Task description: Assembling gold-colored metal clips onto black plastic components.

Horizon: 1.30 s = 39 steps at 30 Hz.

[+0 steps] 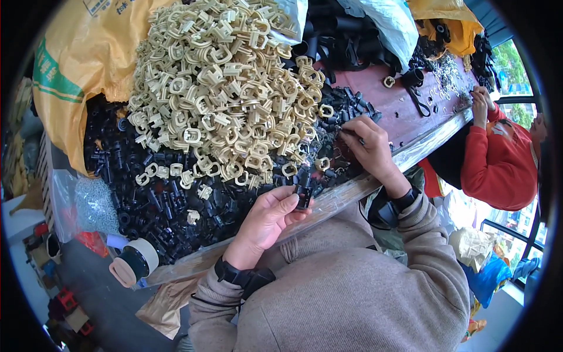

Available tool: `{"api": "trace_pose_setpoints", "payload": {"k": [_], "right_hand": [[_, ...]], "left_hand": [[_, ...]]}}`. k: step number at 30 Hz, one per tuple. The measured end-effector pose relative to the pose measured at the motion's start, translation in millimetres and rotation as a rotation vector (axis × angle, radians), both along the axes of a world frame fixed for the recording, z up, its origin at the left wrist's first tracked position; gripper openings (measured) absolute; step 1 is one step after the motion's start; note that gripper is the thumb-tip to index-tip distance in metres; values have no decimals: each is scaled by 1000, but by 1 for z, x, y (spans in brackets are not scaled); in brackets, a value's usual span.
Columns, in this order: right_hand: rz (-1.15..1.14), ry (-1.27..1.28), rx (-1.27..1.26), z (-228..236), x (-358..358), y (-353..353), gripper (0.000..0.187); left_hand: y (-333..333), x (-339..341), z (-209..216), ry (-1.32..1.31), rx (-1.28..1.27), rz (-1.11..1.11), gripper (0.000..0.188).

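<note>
My left hand (267, 220) is closed around a small black plastic part (303, 197), thumb and fingers pinching it above the table's near edge. Farther right, my right hand (372, 149) reaches in among small dark and shiny pieces, its thumb and forefinger together. Whatever those fingertips hold is too small to make out. Beyond my hands rises a large heap of cream plastic clips (217, 76), ring-shaped with small tabs. Around its foot on the left and front spread many loose black plastic parts (170, 208).
A wooden rail (334, 202) edges the table. A lidded cup (138, 261) stands at the left corner beside a clear bag of small metal pieces (97, 202). Yellow sacks (105, 53) lean at the back. At right, a person in red (498, 158) works at the same table.
</note>
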State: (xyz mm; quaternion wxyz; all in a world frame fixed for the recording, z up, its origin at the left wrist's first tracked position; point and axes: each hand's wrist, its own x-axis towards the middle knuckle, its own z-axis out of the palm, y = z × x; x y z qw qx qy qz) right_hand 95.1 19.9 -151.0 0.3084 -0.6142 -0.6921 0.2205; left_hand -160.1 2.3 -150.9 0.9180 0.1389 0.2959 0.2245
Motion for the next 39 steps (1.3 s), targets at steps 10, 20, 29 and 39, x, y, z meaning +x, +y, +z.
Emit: {"api": "trace_pose_setpoints", "payload": {"k": [10, 20, 29, 39], "right_hand": [[220, -331, 43, 15, -9, -17, 22], [164, -182, 101, -1, -12, -19, 10], [21, 718, -500, 25, -33, -20, 15], [288, 118, 71, 18, -42, -26, 12]], "left_hand": [[-13, 1, 2, 1, 25, 16, 28], [-15, -1, -2, 6, 15, 27, 29], [-3, 8, 5, -26, 143, 127, 27], [-7, 1, 4, -64, 146, 332, 26]]}}
